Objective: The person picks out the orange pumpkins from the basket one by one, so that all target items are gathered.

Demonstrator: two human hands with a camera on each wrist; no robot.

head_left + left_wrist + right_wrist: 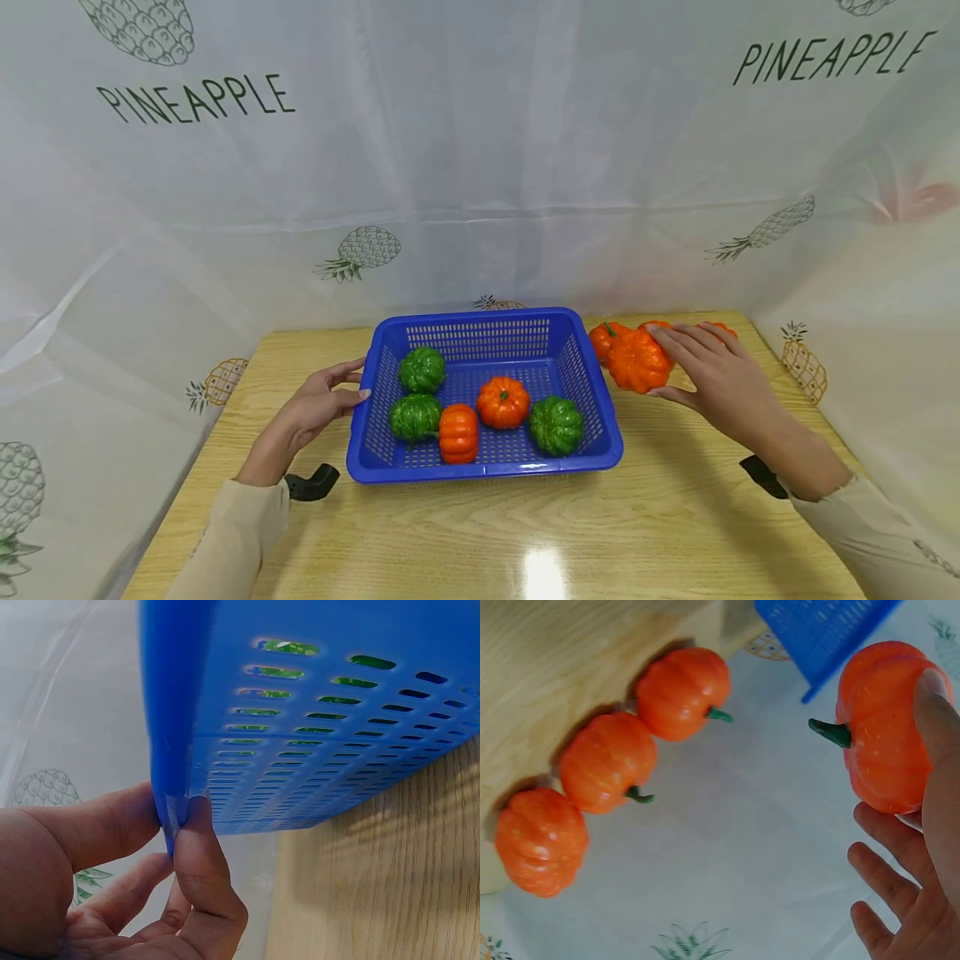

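Observation:
My left hand [322, 404] pinches the left rim of a blue plastic basket [480, 472], thumb on one side and a finger on the other in the left wrist view. Inside the basket lie three green pumpkins [557, 426] and two orange ones [503, 402]. Off the basket's right side, my right hand [716, 379] grips an orange pumpkin [885, 727] with a green stem between thumb and fingers, raised above the table. Behind it, three more orange pumpkins [607, 761] sit in a row; the head view shows them partly covered by the hand and held pumpkin.
The wooden table [420, 542] carries the basket and the row of pumpkins. A pale curtain [480, 167] printed with pineapples hangs close behind the table and along its sides.

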